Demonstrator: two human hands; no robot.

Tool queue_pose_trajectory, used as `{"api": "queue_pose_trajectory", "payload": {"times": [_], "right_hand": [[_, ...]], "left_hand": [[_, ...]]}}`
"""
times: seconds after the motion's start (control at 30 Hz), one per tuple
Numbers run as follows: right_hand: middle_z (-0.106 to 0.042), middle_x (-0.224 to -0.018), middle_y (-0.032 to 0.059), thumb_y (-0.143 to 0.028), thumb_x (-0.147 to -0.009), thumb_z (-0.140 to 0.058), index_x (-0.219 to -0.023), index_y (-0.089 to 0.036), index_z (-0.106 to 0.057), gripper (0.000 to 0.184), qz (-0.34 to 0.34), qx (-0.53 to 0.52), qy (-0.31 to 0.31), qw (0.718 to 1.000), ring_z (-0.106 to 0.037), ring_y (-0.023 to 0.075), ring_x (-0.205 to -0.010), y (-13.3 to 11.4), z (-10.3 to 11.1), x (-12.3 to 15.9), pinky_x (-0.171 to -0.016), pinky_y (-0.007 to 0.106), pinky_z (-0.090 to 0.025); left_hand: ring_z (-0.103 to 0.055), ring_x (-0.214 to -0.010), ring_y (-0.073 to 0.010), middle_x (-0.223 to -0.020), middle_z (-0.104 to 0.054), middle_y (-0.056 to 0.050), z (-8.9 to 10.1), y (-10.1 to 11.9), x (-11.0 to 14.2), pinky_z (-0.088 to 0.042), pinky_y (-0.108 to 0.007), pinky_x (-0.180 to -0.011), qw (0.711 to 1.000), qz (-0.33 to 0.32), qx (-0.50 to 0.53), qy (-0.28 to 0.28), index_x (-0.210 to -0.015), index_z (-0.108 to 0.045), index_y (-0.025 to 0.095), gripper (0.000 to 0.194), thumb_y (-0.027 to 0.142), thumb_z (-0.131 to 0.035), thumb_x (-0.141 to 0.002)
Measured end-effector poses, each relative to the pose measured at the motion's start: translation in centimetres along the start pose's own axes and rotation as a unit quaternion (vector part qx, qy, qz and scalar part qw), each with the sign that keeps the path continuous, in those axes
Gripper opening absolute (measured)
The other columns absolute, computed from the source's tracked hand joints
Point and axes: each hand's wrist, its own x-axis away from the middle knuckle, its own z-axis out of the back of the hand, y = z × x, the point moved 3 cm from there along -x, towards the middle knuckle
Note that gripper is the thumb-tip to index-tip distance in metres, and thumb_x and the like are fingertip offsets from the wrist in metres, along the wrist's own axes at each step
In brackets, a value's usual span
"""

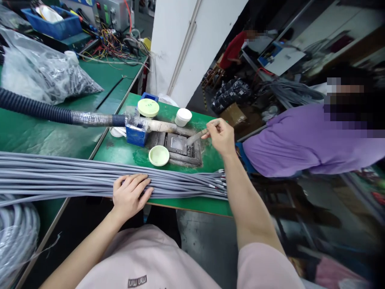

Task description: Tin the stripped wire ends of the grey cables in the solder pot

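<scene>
It was a pretty cramped workshop, tbh: a white pillar (pixel 204 40) with thin conduit (pixel 183 48) running up it, a grey concrete floor (pixel 207 237), a long green desk (pixel 60 76) off left, wooden stools (pixel 213 74) farther back, and pale walls (pixel 339 36) on the far right.

A thick bundle of long, round grey cables (pixel 75 176) lies flat across the near table edge, running left to right, its ends fanning loosely at right. A narrow grey metal spatula (pixel 195 136) slants downward to the left, well above the bundle.
</scene>
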Motion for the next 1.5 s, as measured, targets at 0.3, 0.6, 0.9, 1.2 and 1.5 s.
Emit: {"api": "queue_pose_trajectory", "payload": {"times": [0.3,0.6,0.9,1.2,1.5], "right_hand": [[-0.060,-0.069,-0.0038,-0.048,-0.089,-0.056,-0.078,-0.021,-0.053,0.029,0.071,-0.005,-0.030,0.997,-0.066,0.0117,-0.055,-1.4,-5.1,2.1,-0.050,0.021,-0.045],[-0.060,-0.068,-0.0045,-0.041,-0.090,-0.055,-0.078,-0.022,-0.053,0.022,0.087,0.023,-0.042,0.995,-0.066,0.0127,-0.055,-0.7,-6.4,1.9,-0.053,0.023,-0.045],[-0.061,-0.065,-0.0040,-0.041,-0.089,-0.055,-0.078,-0.022,-0.053,0.022,0.070,0.034,-0.055,0.995,-0.065,0.0137,-0.055,-0.2,-6.0,1.9,-0.052,0.025,-0.045],[-0.060,-0.063,-0.0041,-0.039,-0.089,-0.055,-0.077,-0.023,-0.053,0.020,0.073,0.063,-0.064,0.993,-0.064,0.0142,-0.053,0.1,-4.3,2.1,-0.054,0.026,-0.046],[-0.060,-0.061,-0.0037,-0.037,-0.088,-0.055,-0.076,-0.023,-0.052,0.019,0.073,0.101,-0.076,0.989,-0.062,0.0144,-0.052,-0.2,-2.4,2.1,-0.055,0.027,-0.046]], "left_hand": [[-0.069,-0.092,-0.0191,-0.102,-0.074,-0.001,0.0,-0.1,0.1,-0.035,-0.040,-0.087,1.000,-0.003,0.002,0.005,-0.102,-0.065,0.023,0.019,0.031,-0.066,-0.085],[-0.069,-0.093,-0.0192,-0.102,-0.074,-0.001,0.0,-0.1,0.1,-0.036,-0.040,-0.087,1.000,-0.003,0.006,0.006,-0.103,-0.064,0.022,0.020,0.030,-0.067,-0.084],[-0.069,-0.093,-0.0196,-0.103,-0.074,0.000,-0.1,-0.2,0.2,-0.035,-0.040,-0.088,1.000,0.000,0.002,0.001,-0.102,-0.065,0.023,0.020,0.031,-0.067,-0.084],[-0.068,-0.094,-0.0195,-0.104,-0.074,0.000,-0.1,-0.2,0.2,-0.033,-0.039,-0.089,1.000,-0.002,-0.001,-0.004,-0.103,-0.065,0.024,0.020,0.030,-0.067,-0.083],[-0.068,-0.094,-0.0197,-0.104,-0.074,0.000,-0.1,-0.2,0.2,-0.034,-0.039,-0.088,1.000,-0.001,0.003,-0.002,-0.102,-0.065,0.024,0.020,0.029,-0.066,-0.083]]}}
